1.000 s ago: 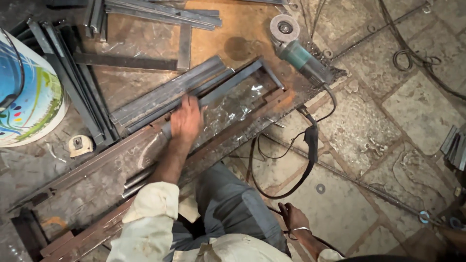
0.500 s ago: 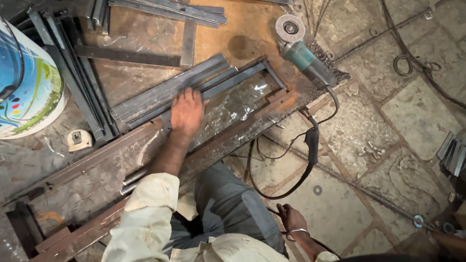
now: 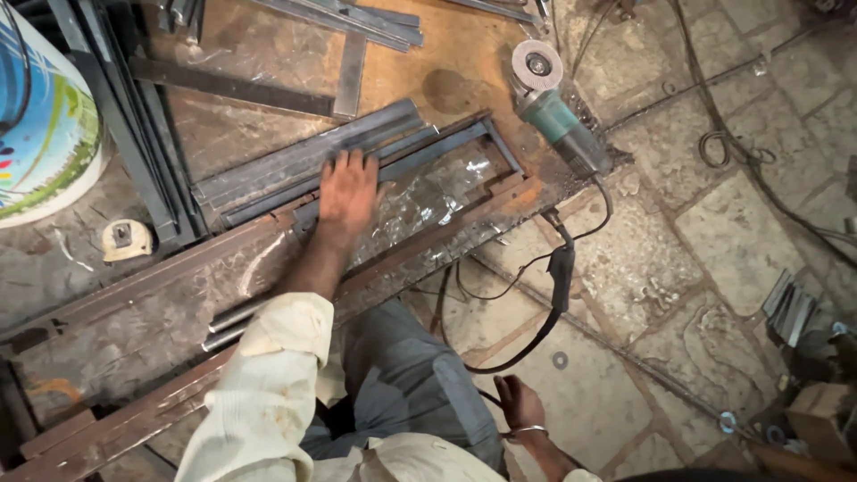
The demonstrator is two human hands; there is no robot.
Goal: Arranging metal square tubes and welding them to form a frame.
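Fingers [image 3: 344, 165] of the left hand [image 3: 348, 192] are spread wide and lie flat on a bundle of grey steel bars [image 3: 295, 161], gripping nothing; the bars lie slantwise on the rusty steel tabletop [image 3: 116, 330], just beside a rectangular steel frame [image 3: 446, 147]. Right hand [image 3: 520, 403] hangs low beside the knee above the stone floor [image 3: 714, 250], its fingers loosely curled and holding nothing. An angle grinder [image 3: 558, 116] lies at the tabletop's far edge, its black cable [image 3: 561, 277] trailing down. A painted white bucket [image 3: 40, 125] stands at the left.
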